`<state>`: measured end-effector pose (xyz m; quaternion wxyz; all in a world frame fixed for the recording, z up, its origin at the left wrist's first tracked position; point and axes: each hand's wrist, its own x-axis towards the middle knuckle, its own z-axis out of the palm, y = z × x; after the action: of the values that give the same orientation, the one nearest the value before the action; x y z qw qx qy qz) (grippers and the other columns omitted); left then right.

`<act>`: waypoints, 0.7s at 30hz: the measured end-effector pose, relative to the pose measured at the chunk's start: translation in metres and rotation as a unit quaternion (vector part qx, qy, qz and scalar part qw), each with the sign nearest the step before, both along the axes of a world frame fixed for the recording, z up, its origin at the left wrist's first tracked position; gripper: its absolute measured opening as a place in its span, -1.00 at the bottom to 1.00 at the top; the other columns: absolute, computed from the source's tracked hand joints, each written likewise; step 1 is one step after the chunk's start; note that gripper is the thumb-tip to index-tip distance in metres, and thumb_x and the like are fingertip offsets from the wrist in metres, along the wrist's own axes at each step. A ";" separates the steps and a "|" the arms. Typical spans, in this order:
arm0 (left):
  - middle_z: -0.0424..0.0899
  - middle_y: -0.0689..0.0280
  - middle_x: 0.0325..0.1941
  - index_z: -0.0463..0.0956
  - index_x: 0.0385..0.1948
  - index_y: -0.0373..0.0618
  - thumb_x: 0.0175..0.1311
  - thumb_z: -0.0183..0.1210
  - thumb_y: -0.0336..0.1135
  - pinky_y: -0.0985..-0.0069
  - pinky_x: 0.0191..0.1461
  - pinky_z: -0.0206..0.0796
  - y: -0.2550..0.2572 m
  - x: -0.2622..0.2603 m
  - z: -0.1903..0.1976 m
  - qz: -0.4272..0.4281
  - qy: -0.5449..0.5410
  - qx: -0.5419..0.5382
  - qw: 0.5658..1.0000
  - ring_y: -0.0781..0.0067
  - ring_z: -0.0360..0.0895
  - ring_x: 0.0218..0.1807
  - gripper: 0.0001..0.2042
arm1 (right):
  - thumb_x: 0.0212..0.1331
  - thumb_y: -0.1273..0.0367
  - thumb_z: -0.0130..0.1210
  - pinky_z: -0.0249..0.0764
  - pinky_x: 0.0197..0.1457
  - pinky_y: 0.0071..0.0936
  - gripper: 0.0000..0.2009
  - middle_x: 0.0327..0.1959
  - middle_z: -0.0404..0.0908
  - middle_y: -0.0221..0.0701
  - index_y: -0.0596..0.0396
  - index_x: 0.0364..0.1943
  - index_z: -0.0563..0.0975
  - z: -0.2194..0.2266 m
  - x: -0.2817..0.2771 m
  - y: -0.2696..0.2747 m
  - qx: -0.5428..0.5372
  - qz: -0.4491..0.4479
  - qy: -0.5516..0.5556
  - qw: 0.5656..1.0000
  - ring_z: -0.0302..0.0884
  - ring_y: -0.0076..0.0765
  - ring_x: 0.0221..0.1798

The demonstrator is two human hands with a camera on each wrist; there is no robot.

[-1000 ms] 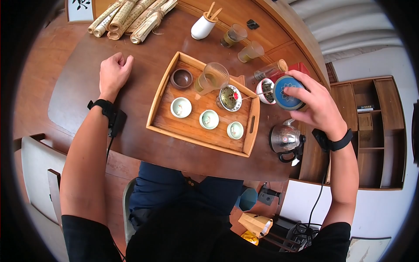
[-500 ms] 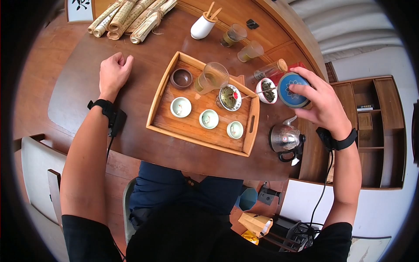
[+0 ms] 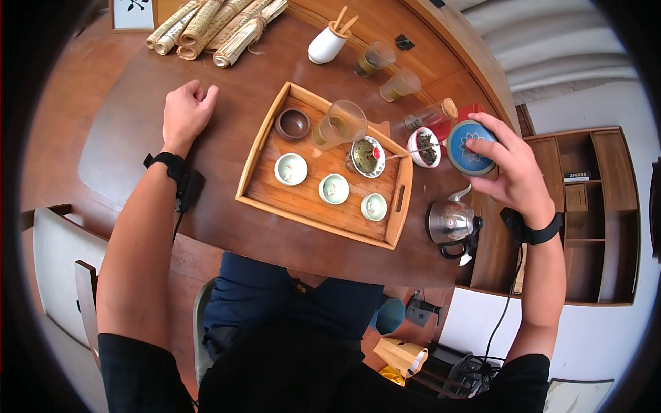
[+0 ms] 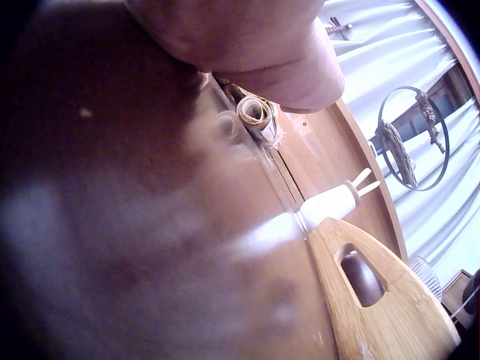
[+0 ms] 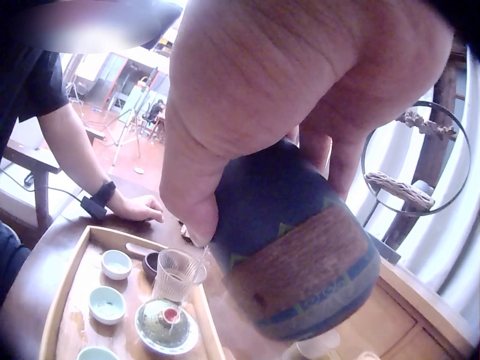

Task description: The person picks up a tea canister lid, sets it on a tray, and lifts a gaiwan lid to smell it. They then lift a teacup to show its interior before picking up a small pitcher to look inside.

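Note:
My right hand (image 3: 513, 168) grips a blue canister (image 3: 469, 147), its flower-patterned round end facing up toward the head camera. In the right wrist view the canister (image 5: 300, 247) shows a brown band round its side. A thin rod runs from beside the canister toward the tray. Just left of the canister stands a white bowl of dark tea leaves (image 3: 425, 147). My left hand (image 3: 189, 113) rests on the table with fingers loosely curled, holding nothing. On the wooden tray (image 3: 317, 225) are pale green cups (image 3: 334, 189), a brown cup (image 3: 292, 124), a glass pitcher (image 3: 340, 124) and a lidded bowl (image 3: 367, 157) with a red knob.
A steel kettle (image 3: 451, 219) stands right of the tray. Behind are two glasses (image 3: 401, 85), a corked glass jar (image 3: 430, 113) and a white tool holder (image 3: 327, 45). Rolled bamboo scrolls (image 3: 213, 27) lie at the far left. Cables trail from both wrists.
My right hand and the canister have shifted a little to the right, uncovering more of the bowl of tea leaves. The head view has shifted slightly. My left hand stays in place.

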<state>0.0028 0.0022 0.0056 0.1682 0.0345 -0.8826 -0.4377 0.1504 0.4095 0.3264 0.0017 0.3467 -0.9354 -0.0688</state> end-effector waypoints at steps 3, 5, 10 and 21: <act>0.36 0.06 -0.70 0.33 -0.66 -0.26 0.22 0.27 -0.08 0.23 -0.40 0.31 0.000 0.000 -0.002 -0.008 0.023 -0.004 1.000 0.13 0.29 -0.60 -0.55 | -0.28 0.54 0.46 0.56 0.24 -0.19 -0.45 0.25 0.54 -0.04 0.10 -0.03 0.57 -0.024 0.000 0.006 -0.106 -0.003 0.005 0.994 0.59 0.15 0.20; 0.29 0.10 -0.72 0.31 -0.66 -0.26 0.24 0.28 -0.11 0.27 -0.43 0.26 0.000 0.001 0.001 -0.016 0.048 -0.014 0.999 0.26 0.22 -0.61 -0.55 | -0.22 0.53 0.47 0.57 0.25 -0.20 -0.47 0.23 0.56 -0.05 0.10 -0.03 0.58 -0.048 0.002 0.010 -0.174 -0.018 0.021 0.984 0.60 0.13 0.20; 0.45 -0.03 -0.65 0.36 -0.67 -0.26 0.21 0.27 -0.10 0.15 -0.36 0.37 0.002 0.003 0.006 -0.007 0.035 -0.008 0.999 -0.07 0.40 -0.57 -0.57 | -0.23 0.45 0.57 0.56 0.29 -0.23 -0.46 0.22 0.60 -0.08 0.09 -0.04 0.58 -0.110 0.010 0.033 -0.312 -0.073 0.060 0.945 0.62 0.02 0.24; 0.40 0.00 -0.70 0.33 -0.69 -0.29 0.22 0.28 -0.16 0.17 -0.41 0.30 0.002 0.004 0.007 -0.017 0.055 -0.009 0.998 0.00 0.31 -0.62 -0.56 | -0.22 0.40 0.59 0.52 0.35 -0.27 -0.44 0.22 0.62 -0.15 0.04 -0.03 0.57 -0.195 0.029 0.045 -0.509 -0.169 0.085 0.840 0.61 -0.12 0.26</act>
<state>0.0069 0.0045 0.0129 0.2095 -0.0062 -0.8762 -0.4341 0.1793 0.4549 0.1317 0.2455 0.1265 -0.8792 0.3882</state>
